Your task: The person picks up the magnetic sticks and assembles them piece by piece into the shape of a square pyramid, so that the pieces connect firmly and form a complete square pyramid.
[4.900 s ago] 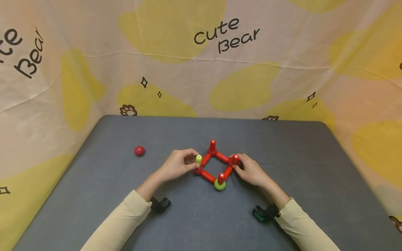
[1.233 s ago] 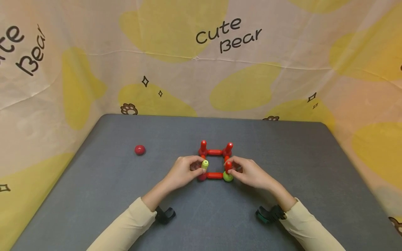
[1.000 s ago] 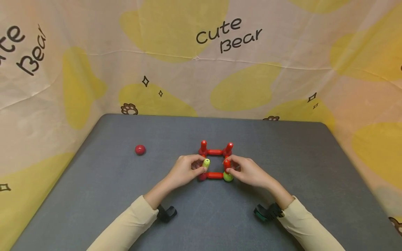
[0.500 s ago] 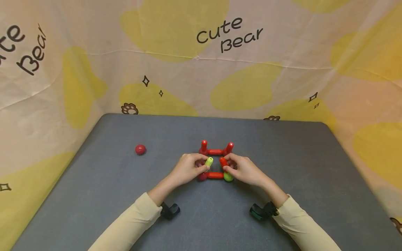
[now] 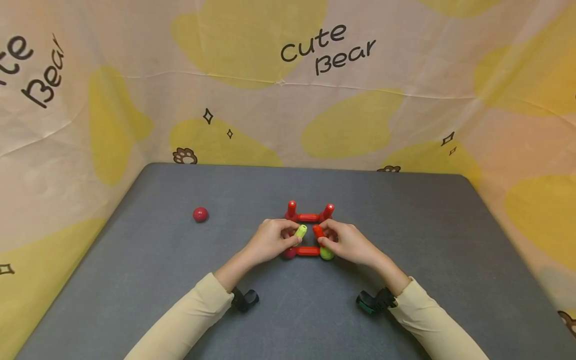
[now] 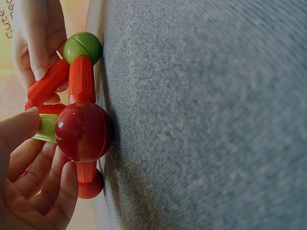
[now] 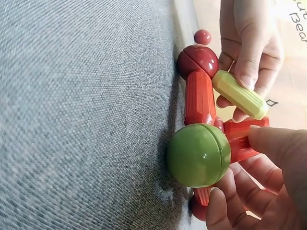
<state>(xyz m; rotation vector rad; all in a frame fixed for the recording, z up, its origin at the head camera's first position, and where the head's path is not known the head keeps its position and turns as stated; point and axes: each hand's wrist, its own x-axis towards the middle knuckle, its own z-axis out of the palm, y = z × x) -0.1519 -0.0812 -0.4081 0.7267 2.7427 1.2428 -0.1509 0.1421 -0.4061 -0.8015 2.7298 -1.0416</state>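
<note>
A square frame of red magnetic rods [image 5: 308, 251] and balls lies on the table, with a rod standing up from each corner. My left hand [image 5: 271, 240] pinches the yellow-green rod [image 5: 301, 231] on the near-left dark red ball [image 6: 82, 132]. The near-right green ball [image 7: 199, 154] carries a red rod [image 5: 318, 231], gripped by the thumb and fingers of my right hand [image 5: 348, 242]. Both held rods lean inward toward each other, their tops apart. At the far corners, a left red rod [image 5: 292, 208] and a right one [image 5: 329, 211] point upward. My hands cover the frame's sides.
A loose red ball [image 5: 200, 215] sits on the grey table [image 5: 306, 310] to the left. Behind the table hangs a patterned cloth [image 5: 252, 90]. Dark wrist cameras, such as the left one [image 5: 245, 300], hang below both wrists.
The frame has turned from a diamond to a square-on position. My right hand has shifted from the right corner's rod to the green ball's red rod. Both held rods have tilted inward.
</note>
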